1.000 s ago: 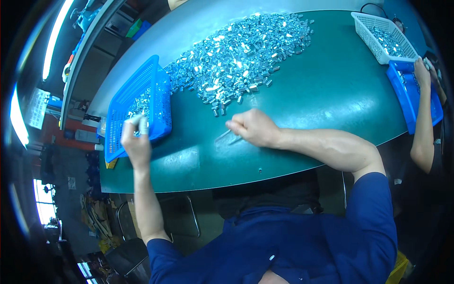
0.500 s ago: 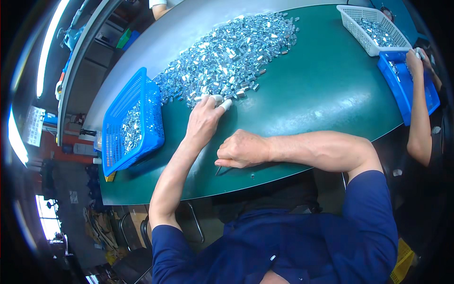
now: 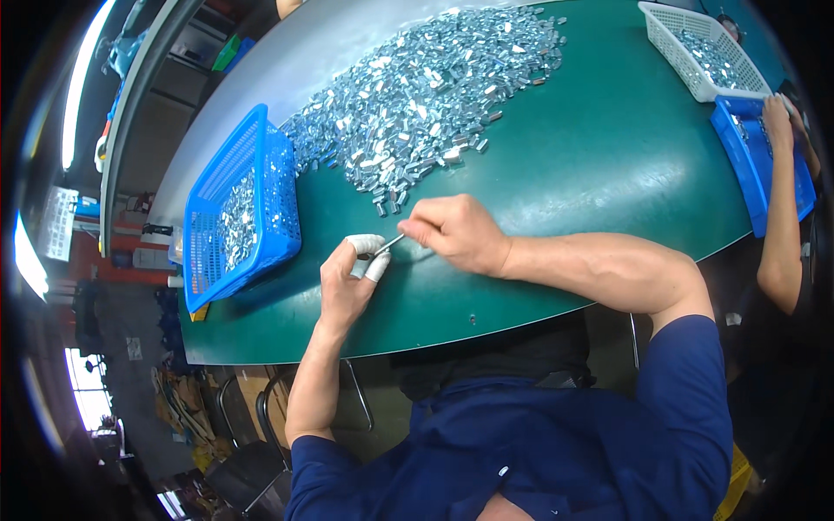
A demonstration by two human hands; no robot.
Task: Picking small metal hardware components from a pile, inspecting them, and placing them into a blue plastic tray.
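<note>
White finger covers sit on the fingertips of my left hand [image 3: 347, 282], whose thumb and finger are pinched together. What they pinch is mostly hidden. My right hand [image 3: 462, 234] is closed around a thin metal rod [image 3: 393, 243], its tip reaching down to the left fingertips. Both hands are over the green table, just nearer to me than a large heap of small shiny metal pieces [image 3: 417, 104]. A few loose pieces lie at the heap's near edge, close to the right knuckles.
A blue mesh basket [image 3: 282, 230] with metal pieces stands at the left on the green table [image 3: 599, 165]. At the far right are a white basket [image 3: 695, 82] and a blue tray [image 3: 738, 174], where another person's hands [image 3: 777, 122] work.
My left hand has drawn back from the heap's edge toward me. My right hand has lifted and turned, bringing the rod's tip to the left fingertips. The view has shifted slightly.
</note>
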